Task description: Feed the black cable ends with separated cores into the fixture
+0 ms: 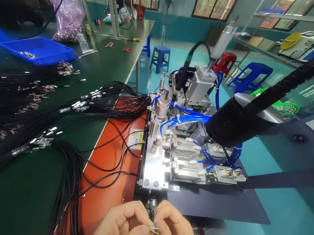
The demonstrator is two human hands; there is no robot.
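Observation:
At the bottom centre, my left hand point(126, 226) pinches the thin coloured wires point(153, 229) of a cable between thumb and index finger. Just right of it, my right hand point(175, 233) is curled with its thumb and index finger close together by the wire ends; whether a wire lies between them is too small to tell. Directly beyond both hands stands a metal machine point(156, 169) with blue air tubes point(190, 118). Its small front fixture point(152, 204) is just past my fingertips.
Bundles of black cables point(71, 175) lie on the green table point(24, 187) at the left and across the orange panel point(110, 182). A blue tray point(40, 52) sits farther back. A black lamp point(234, 120) hangs over the machine's right side. Stools stand on the floor beyond.

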